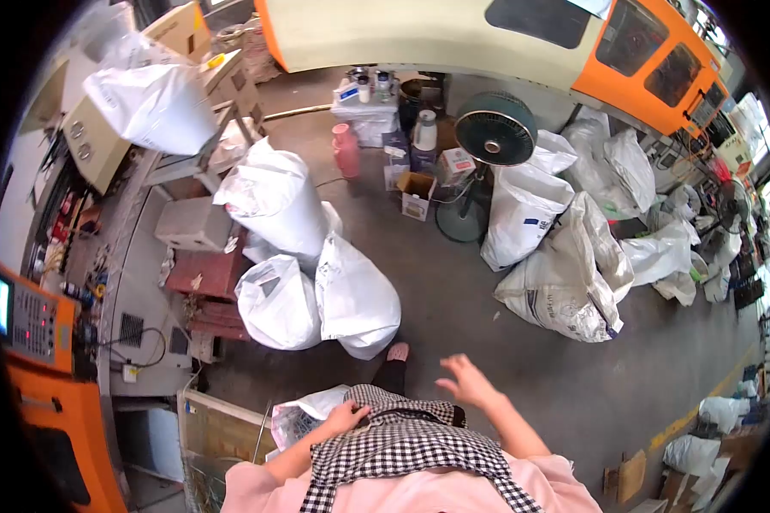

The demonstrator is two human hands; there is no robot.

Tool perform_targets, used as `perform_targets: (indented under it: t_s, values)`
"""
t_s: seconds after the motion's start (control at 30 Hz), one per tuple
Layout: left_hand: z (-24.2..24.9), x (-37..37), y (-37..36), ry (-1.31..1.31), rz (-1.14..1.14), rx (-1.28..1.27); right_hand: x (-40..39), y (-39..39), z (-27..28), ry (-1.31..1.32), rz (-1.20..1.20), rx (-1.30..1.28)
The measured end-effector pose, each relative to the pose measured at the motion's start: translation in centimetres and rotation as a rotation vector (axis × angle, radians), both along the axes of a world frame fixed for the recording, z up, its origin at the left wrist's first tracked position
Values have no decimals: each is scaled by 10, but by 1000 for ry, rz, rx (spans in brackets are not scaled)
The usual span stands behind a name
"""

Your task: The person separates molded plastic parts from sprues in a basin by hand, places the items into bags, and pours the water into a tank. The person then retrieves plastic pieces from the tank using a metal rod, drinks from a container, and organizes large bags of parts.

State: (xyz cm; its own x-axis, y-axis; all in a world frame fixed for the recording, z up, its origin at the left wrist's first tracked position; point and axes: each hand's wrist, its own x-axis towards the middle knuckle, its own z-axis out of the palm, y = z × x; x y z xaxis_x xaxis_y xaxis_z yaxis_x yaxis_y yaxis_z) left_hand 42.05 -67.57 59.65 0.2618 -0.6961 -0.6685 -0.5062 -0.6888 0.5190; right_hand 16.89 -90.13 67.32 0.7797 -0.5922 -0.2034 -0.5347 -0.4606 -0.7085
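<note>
My right hand is held out in front of me with its fingers apart and nothing in it. Lower on the left, my left hand is beside my waist, against the edge of a black-and-white checked apron. Its fingers are loosely bent and partly hidden, with no object visible in them. Just beyond that hand lies an open white bag with dark contents. Ahead on the floor stand several white sacks, the nearest being a folded-top sack.
Orange-and-cream machines line the far side and left. A pedestal fan stands ahead, near a small carton and a pink flask. More large sacks sit to the right. Cardboard lies lower right.
</note>
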Motion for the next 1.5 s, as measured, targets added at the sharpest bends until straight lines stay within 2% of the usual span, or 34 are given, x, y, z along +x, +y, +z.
perform_targets:
  t_s: [0.03, 0.1, 0.13, 0.17, 0.2, 0.27, 0.4, 0.57, 0.63, 0.73, 0.77, 0.83, 0.9, 0.97, 1.03, 1.1, 1.13, 1.2, 1.23, 1.27, 1.33, 1.37, 1.4, 1.43, 1.47, 1.5]
  values:
    - [8, 9, -26, -3, -40, -5, 14, -32, 39, -236, -28, -36]
    - [12, 28, -74, 10, -86, -91, 44, -94, 149, -522, -143, -53]
    - [15, 38, -100, -10, -155, -67, 48, -119, 203, -638, -171, -112]
    - [17, 46, -126, -27, -219, -43, 47, -147, 242, -802, -133, -279]
    - [25, 51, -151, -54, -256, -83, 47, -172, 271, -1052, -110, -348]
    - [23, 63, -192, -21, -301, -120, 38, -211, 320, -1299, -52, -622]
    - [29, 78, -258, -10, -332, -78, 28, -275, 373, -1433, 35, -917]
    - [16, 90, -314, -60, -292, -90, 36, -355, 382, -1486, 133, -1008]
    - [18, 84, -329, -200, -213, -149, 45, -391, 383, -1513, 162, -1002]
    - [18, 69, -353, -272, -144, -173, 56, -440, 385, -1558, 204, -1001]
    - [22, 64, -363, -258, -137, -146, 60, -454, 386, -1581, 224, -1011]
    - [11, 62, -376, -49, -45, -150, 66, -483, 387, -1607, 229, -1018]
    - [22, 57, -386, -170, -33, -254, 78, -507, 391, -1636, 260, -1024]
    - [17, 59, -398, -138, 41, -172, 90, -526, 391, -1652, 274, -1025]
    - [17, 70, -410, -100, 37, -198, 107, -547, 392, -1686, 263, -1015]
    - [28, 74, -427, -163, 117, -172, 130, -565, 395, -1730, 267, -983]
    - [19, 82, -431, -176, 82, -276, 143, -572, 394, -1745, 274, -976]
    - [20, 113, -460, -73, 67, -228, 171, -584, 393, -1749, 313, -999]
    - [-19, 135, -468, -62, 85, -141, 180, -587, 391, -1770, 338, -1029]
    - [-20, 154, -483, -136, 20, -198, 193, -594, 387, -1793, 348, -1038]
    - [-27, 174, -495, -76, 34, -192, 234, -613, 386, -1766, 345, -1033]
    - [-10, 192, -487, -44, 49, -151, 261, -622, 386, -1744, 320, -1031]
    - [-15, 214, -519, -105, 9, -196, 278, -645, 378, -1734, 291, -1027]
    - [-46, 236, -507, -100, 35, -157, 303, -657, 373, -1729, 237, -985]
    - [-28, 257, -508, -120, 27, -116, 334, -663, 369, -1731, 225, -935]
    - [-18, 288, -544, -166, 8, -131, 357, -669, 363, -1745, 215, -909]
